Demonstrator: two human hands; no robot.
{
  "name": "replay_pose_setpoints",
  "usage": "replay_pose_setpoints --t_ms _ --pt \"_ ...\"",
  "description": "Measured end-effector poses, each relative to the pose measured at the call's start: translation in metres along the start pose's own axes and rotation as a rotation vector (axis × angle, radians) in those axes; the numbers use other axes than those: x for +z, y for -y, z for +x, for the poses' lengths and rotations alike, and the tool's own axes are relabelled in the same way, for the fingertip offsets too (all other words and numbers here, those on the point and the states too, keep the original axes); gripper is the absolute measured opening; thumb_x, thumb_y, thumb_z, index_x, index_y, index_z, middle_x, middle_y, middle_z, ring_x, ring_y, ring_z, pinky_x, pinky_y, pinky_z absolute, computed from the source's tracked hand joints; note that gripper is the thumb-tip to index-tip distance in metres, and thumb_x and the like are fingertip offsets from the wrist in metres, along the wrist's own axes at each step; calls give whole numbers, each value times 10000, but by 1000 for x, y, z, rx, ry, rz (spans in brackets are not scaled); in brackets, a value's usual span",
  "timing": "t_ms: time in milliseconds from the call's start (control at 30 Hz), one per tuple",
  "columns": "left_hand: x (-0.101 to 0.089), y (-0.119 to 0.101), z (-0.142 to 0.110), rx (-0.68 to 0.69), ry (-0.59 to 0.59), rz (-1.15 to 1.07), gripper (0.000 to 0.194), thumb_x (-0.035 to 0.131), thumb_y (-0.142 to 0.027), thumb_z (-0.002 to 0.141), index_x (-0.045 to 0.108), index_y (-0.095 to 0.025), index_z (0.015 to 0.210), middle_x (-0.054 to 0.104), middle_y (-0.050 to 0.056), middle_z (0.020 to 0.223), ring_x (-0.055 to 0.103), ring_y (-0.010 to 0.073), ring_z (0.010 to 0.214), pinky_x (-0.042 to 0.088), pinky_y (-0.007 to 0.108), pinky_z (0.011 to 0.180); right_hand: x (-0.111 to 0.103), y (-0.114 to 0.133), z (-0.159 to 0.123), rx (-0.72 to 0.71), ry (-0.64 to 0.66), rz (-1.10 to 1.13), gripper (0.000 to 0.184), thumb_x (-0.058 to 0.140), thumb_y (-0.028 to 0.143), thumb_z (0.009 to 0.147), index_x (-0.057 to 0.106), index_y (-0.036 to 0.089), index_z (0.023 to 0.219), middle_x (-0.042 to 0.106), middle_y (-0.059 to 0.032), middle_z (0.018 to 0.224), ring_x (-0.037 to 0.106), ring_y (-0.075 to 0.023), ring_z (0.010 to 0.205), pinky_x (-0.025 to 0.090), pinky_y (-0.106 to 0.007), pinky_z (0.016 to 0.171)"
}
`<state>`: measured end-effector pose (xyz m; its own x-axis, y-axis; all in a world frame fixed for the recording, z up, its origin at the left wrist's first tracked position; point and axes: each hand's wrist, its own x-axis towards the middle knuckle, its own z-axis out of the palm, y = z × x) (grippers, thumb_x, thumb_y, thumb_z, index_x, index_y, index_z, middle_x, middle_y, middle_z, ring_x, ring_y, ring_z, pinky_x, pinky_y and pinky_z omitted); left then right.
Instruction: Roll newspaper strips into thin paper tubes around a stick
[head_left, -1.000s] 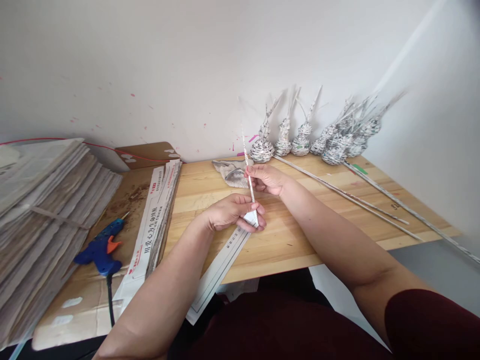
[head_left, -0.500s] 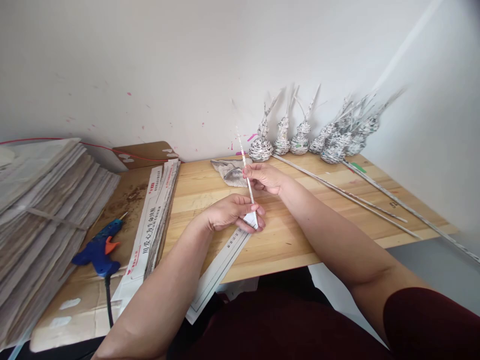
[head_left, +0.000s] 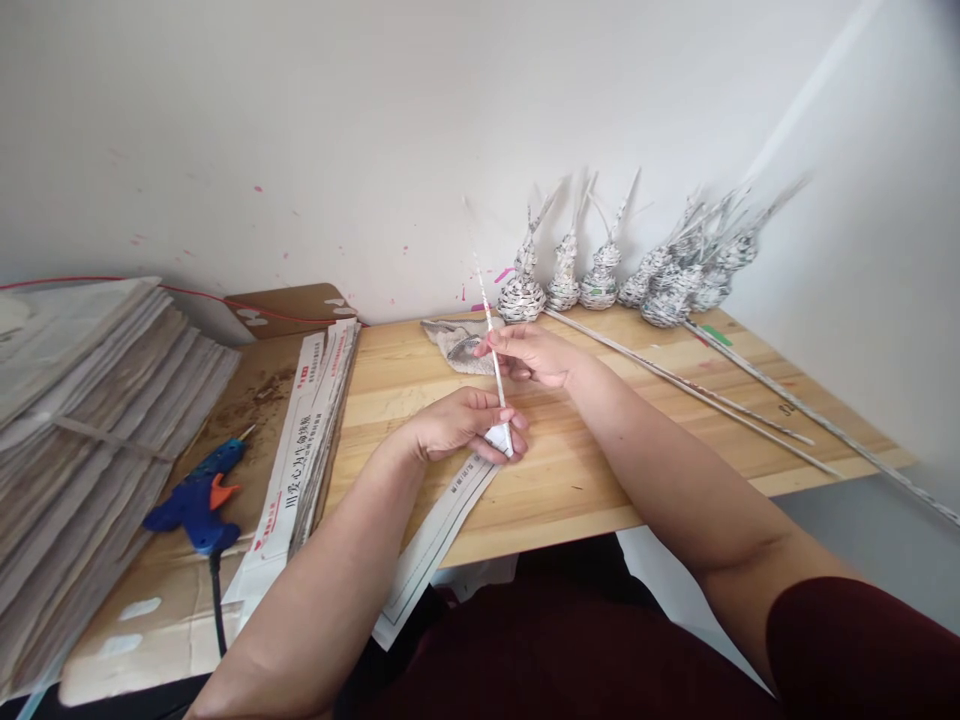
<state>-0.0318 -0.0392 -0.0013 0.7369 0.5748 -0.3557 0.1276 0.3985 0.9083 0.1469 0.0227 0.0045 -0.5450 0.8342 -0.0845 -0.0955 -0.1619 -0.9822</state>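
Observation:
A thin rolled paper tube [head_left: 499, 382] slants up from my hands, its pale tip against the wall. My left hand [head_left: 457, 422] is closed on its lower end, where a flat printed paper strip [head_left: 439, 540] meets the tube. The strip trails down past the table's front edge. Higher up, my right hand [head_left: 538, 355] pinches the tube between thumb and fingers. Just behind the hands lies a crumpled grey cloth [head_left: 450, 335], partly covered by the right fingers.
Several woven paper gourd shapes [head_left: 521, 298] stand along the wall. Long paper rods [head_left: 697, 388] lie at the right. On the left are a blue glue gun [head_left: 199, 500], a stack of printed strips [head_left: 304, 430] and a tied paper pile [head_left: 112, 450], on cardboard [head_left: 172, 620].
My right fingers have shifted slightly on the tube, and the tube's lower end has moved a little left. The left hand stays in nearly the same place.

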Motion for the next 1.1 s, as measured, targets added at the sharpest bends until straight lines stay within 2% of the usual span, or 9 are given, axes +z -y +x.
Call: replay_pose_setpoints --t_ms 100,300,500,633,733,933,1100 --pt "-1 -1 -2 19 24 -12 399 676 -423 785 666 -92 1007 718 173 890 697 246 807 553 386 719 -4 1 -3 20 106 64 352 728 446 735 685 136 897 527 15 626 497 -74 543 244 -150 366" --pt "-1 -1 -2 11 25 -16 383 673 -401 794 660 -90 1017 717 184 914 699 253 821 554 386 728 -2 -3 1 25 31 89 365 774 456 676 664 118 759 518 17 564 463 -62 477 199 -142 336" --pt "-1 0 -1 12 62 -17 358 660 -395 806 664 -99 1009 714 171 902 696 247 815 554 365 704 0 -3 2 18 10 75 410 794 485 638 636 118 727 476 37 523 422 -52 457 183 -137 337" --pt "0 0 -1 -1 76 -10 353 676 -395 791 672 -105 991 709 159 894 690 240 818 550 353 701 4 -2 2 -5 -19 54 426 798 491 622 559 141 659 436 61 494 370 -43 427 157 -144 338" --pt "0 -1 -1 -4 78 1 359 684 -408 780 678 -107 976 708 158 893 686 234 815 547 356 711 5 0 1 -42 -50 14 400 799 460 632 556 143 651 441 59 504 386 -45 439 164 -147 346" --pt "-1 -2 -2 10 81 15 373 694 -426 764 691 -114 969 711 166 902 684 236 816 546 365 724 -1 6 -6 -46 111 27 323 693 424 774 684 131 910 532 14 620 482 -74 539 238 -155 374" --pt "0 -1 -3 15 105 19 354 703 -405 760 707 -130 983 707 171 950 675 230 850 542 362 756 -2 9 -7 -86 109 10 280 758 378 715 682 117 779 552 7 587 470 -65 517 223 -150 381"
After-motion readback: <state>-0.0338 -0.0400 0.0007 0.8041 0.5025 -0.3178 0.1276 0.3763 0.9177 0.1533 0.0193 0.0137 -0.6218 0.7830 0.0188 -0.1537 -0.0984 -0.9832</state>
